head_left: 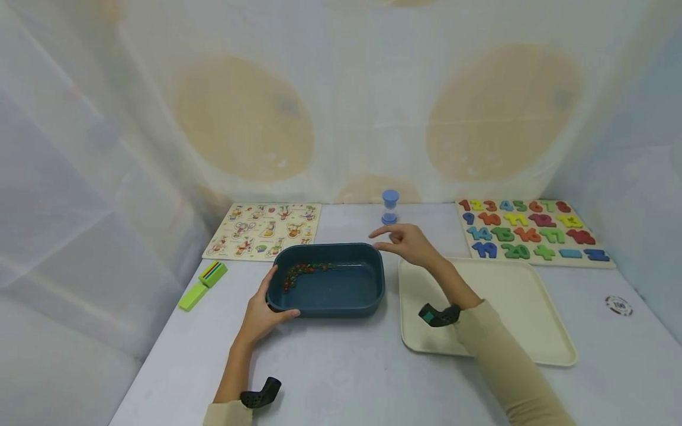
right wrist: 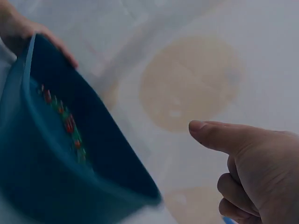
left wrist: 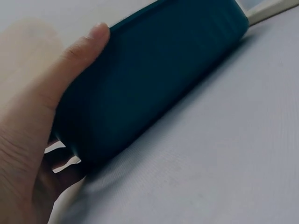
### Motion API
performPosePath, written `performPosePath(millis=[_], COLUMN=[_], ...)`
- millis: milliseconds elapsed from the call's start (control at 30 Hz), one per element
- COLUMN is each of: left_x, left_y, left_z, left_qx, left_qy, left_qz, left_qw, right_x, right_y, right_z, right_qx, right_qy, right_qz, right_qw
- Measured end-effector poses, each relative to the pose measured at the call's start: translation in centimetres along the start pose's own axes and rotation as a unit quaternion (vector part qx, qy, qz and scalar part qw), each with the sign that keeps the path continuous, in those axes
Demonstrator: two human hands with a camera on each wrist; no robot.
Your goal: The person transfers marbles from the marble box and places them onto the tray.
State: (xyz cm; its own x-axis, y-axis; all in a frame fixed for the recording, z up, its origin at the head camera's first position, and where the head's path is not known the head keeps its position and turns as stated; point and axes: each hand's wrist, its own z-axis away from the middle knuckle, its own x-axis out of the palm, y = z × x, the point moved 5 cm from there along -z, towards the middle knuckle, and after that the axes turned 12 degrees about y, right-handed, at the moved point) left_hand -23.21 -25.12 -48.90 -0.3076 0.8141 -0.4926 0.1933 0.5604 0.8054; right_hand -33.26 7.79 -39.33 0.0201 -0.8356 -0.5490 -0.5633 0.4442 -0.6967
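Note:
My left hand [head_left: 259, 319] grips the left end of a deep teal basin [head_left: 341, 296], thumb over the front rim and fingers around the side. In the left wrist view the thumb [left wrist: 88, 44] presses the basin's outer wall. Small red and green beads [head_left: 303, 270] lie in a curved line inside, along the back and left; whether they are strung I cannot tell. Near the back right corner of the basin is my right hand [head_left: 410, 244], holding nothing. Its thumb [right wrist: 215, 133] and index finger stand apart, and the right wrist view shows a gap between thumb and basin.
A cream tray [head_left: 549, 319] lies under the right forearm. Behind stand a blue sand timer [head_left: 391, 207], a number puzzle board [head_left: 527, 231] and a picture puzzle board [head_left: 261, 231]. Green blocks [head_left: 202, 286] lie at left, a round chip [head_left: 618, 306] at right. White curtains enclose the table.

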Motion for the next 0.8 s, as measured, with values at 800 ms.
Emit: performPosePath(millis=[800], left_x=[0.0], left_y=[0.0], left_z=[-0.3], left_qx=[0.003], left_qy=[0.005], left_qz=[0.005], left_qw=[1.0], right_x=[15.7], right_y=[0.1], right_z=[-3.9], right_qx=[0.004], right_qy=[-0.225], right_qz=[0.084], right_qw=[0.971])
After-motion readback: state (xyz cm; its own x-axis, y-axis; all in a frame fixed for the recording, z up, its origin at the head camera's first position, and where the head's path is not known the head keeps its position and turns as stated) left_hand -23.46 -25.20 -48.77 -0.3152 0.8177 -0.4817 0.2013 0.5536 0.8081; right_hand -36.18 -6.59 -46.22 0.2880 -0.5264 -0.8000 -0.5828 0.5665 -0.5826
